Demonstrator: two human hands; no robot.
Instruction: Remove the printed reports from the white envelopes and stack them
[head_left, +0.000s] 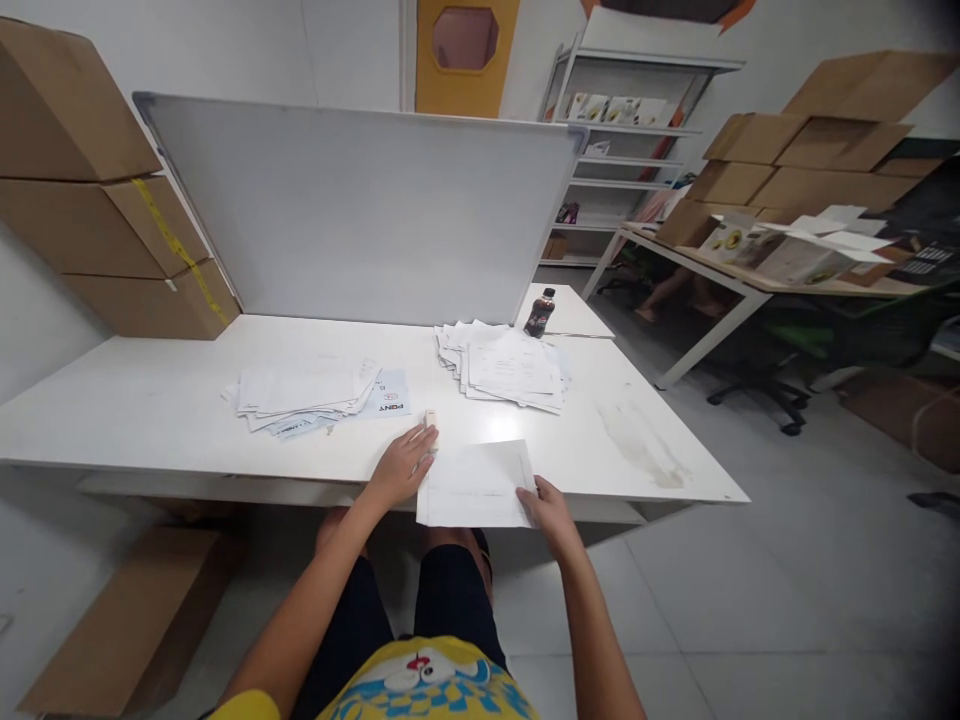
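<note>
My left hand (405, 464) is closed over a small cream stapler (431, 419) at the upper left corner of a white sheet of paper (474, 482). Only the stapler's far end shows past my fingers. With my right hand (549, 506) I grip the paper's right edge, thumb on top. The paper's near edge hangs slightly over the table's front edge. Whether it is one sheet or a thin set, I cannot tell. Beyond my left hand lies a loose stack of papers (300, 388), with a blue printed sheet (394, 392) partly under it.
Another messy paper stack (514, 362) lies farther back on the white table (360, 445), near a dark drink bottle (539, 313). A whiteboard (375, 215) stands along the back. Cardboard boxes (97, 230) are piled at the left. A second table with boxes (810, 250) stands right.
</note>
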